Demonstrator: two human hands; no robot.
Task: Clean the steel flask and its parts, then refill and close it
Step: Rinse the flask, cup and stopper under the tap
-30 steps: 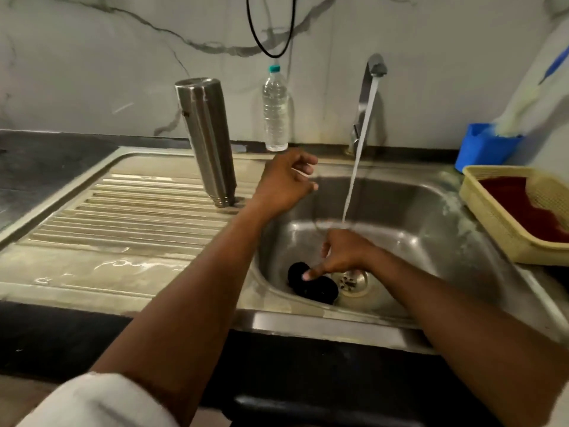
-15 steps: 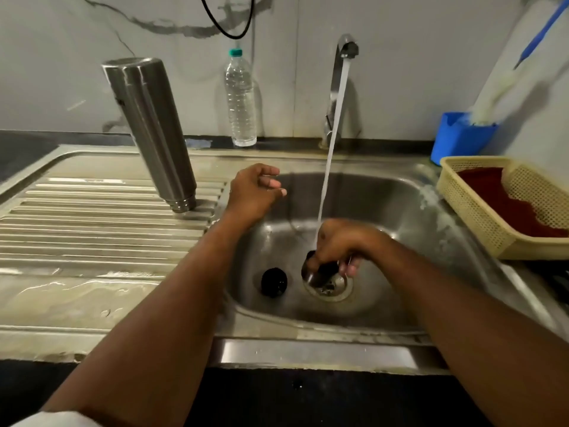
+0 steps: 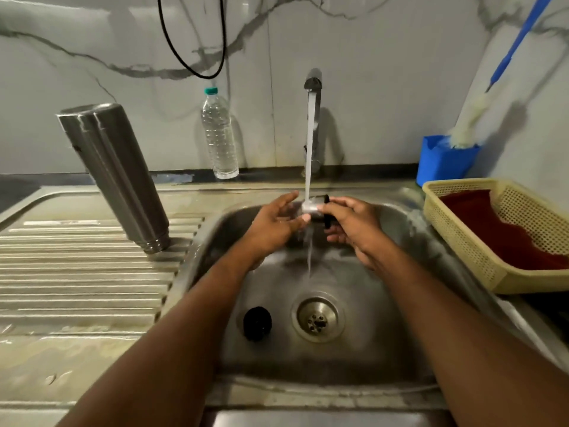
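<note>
The flask (image 3: 114, 177) is brushed steel with a dull sheen; the sink (image 3: 354, 349) and ribbed drainboard (image 3: 77, 272) are duller steel — wet and streaked. The bottle (image 3: 219, 134) is clear plastic, the basket (image 3: 468, 241) perforated matt plastic, the wall (image 3: 385, 72) smooth veined marble — faintly glossy.

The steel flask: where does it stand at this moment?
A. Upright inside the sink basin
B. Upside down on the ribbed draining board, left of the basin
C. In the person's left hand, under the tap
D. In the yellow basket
B: the steel flask rests mouth down on the ribbed draining board, left of the basin, and neither hand touches it.
</note>
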